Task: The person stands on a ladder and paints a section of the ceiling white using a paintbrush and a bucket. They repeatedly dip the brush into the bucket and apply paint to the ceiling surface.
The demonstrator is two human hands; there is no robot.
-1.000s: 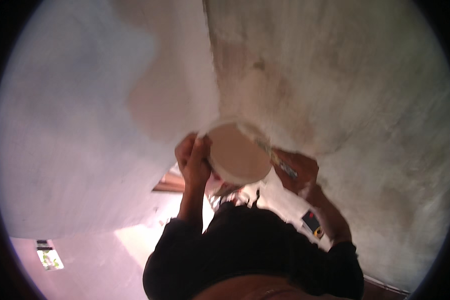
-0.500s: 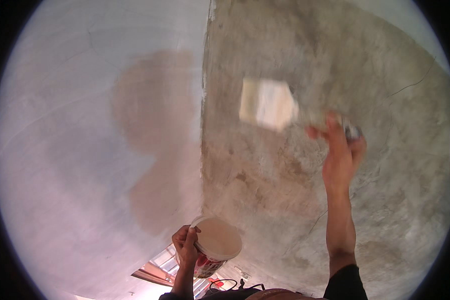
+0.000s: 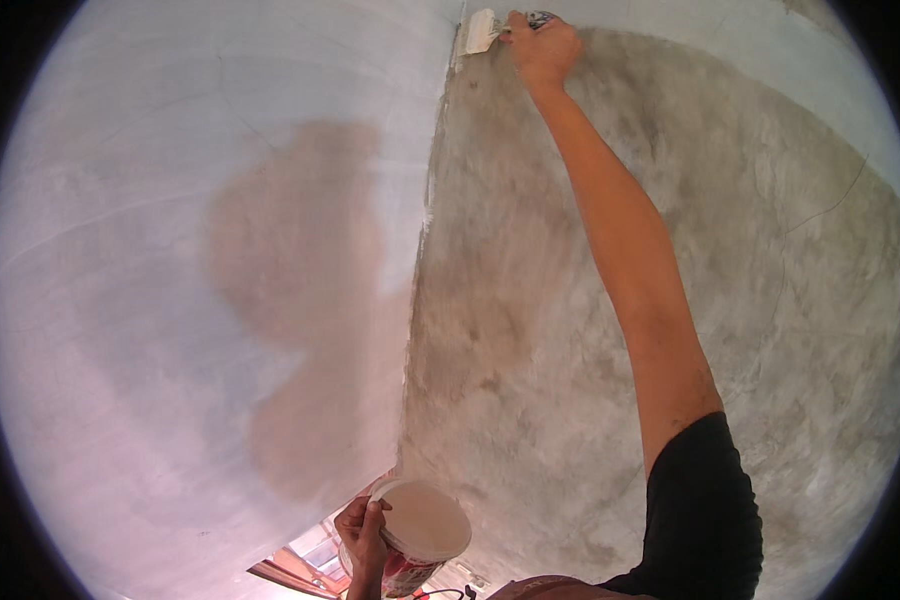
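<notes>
High up in the corner, my right hand (image 3: 548, 50) is closed round the handle of a wide paintbrush (image 3: 481, 32). The brush's bristles are coated whitish and lie at the corner line, by the top of the bare grey-brown wall (image 3: 550, 260). Low in the view, my left hand (image 3: 363, 522) grips the rim of a paint bucket (image 3: 426, 518). The bucket is tilted toward me, and pale, creamy paint shows inside; its outside has a red and white label.
A pale painted wall (image 3: 120, 300) with a large shadow on it meets the bare wall along an upright corner edge. Pale paint also bands the top right (image 3: 730, 50). Below the bucket are a brown-framed opening (image 3: 295, 572) and a dark cable (image 3: 440, 594).
My right arm has stretched upward and to the left, bringing the brush from mid-wall to the top of the corner. The bucket in my left hand sits slightly lower in the view.
</notes>
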